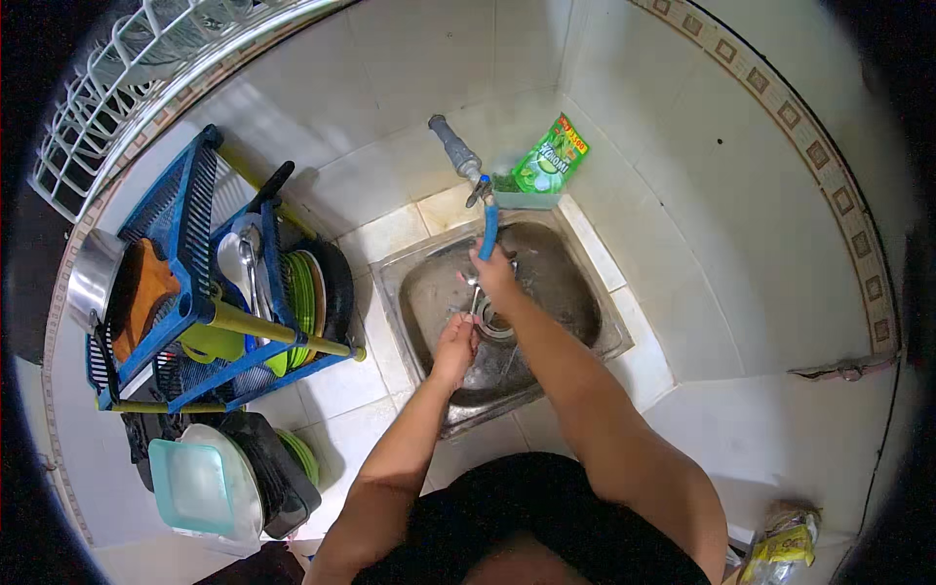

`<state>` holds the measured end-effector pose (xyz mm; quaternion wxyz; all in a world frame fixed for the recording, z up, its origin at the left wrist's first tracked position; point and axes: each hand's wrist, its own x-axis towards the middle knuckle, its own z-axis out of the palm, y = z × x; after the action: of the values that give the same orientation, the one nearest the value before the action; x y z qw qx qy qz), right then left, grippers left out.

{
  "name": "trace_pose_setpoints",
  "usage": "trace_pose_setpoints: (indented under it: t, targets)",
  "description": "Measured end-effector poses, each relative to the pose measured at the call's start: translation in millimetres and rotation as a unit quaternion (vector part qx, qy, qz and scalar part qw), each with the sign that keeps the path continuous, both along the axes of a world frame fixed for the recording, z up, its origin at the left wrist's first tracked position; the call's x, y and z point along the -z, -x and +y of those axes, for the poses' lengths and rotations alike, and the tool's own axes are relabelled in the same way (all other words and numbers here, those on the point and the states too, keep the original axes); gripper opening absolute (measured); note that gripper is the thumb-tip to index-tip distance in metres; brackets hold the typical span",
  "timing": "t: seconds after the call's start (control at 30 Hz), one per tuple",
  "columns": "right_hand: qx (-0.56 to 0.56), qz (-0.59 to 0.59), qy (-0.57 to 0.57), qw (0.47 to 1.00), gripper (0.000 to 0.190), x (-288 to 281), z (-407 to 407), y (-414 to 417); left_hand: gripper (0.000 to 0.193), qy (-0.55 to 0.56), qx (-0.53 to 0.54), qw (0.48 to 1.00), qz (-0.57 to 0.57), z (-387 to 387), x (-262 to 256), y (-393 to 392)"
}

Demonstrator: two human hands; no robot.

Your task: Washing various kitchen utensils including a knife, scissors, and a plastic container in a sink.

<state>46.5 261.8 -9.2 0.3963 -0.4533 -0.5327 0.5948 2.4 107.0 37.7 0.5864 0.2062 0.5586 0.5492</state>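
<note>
My left hand [457,347] pinches the handle of a metal spoon [475,296] over the sink basin [563,307]. The spoon's bowl points away from me, toward the tap. My right hand [496,274] is beside that bowl, right under the mouth of a blue hose [491,223]. Its fingers are partly hidden, so I cannot tell whether they grip the spoon or the hose. The hose hangs from a tap [479,191] on a grey pipe [455,146]. Below the spoon lies the round drain [496,322], partly covered by my right forearm.
Left of the sink stands a blue dish rack [248,380] with green plates [301,314], spoons and a metal pot [95,278]. Nearer me is a teal-rimmed container [191,486] beside a black tray [292,504]. A green soap pouch [550,157] leans in a tub [526,200] behind the sink.
</note>
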Motion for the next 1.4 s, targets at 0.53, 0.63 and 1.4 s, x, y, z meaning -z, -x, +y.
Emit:
trace_pose_setpoints:
  t: [0.53,0.63,1.4]
  targets:
    - [0.011,0.090,0.063,0.994,0.017,-44.5,-52.3,-0.5,0.044,0.105,-0.010,0.987,-0.122,30.7,14.3,-11.0]
    - [-0.049,-0.060,-0.009,0.997,0.022,-15.2,-48.2,-10.5,0.046,0.084,-0.014,0.984,-0.153,38.9,3.1,-16.1]
    - [-0.021,-0.045,-0.021,0.999,0.044,7.1,-25.7,-7.3,0.055,0.110,0.033,0.988,-0.099,62.2,-10.2,1.5]
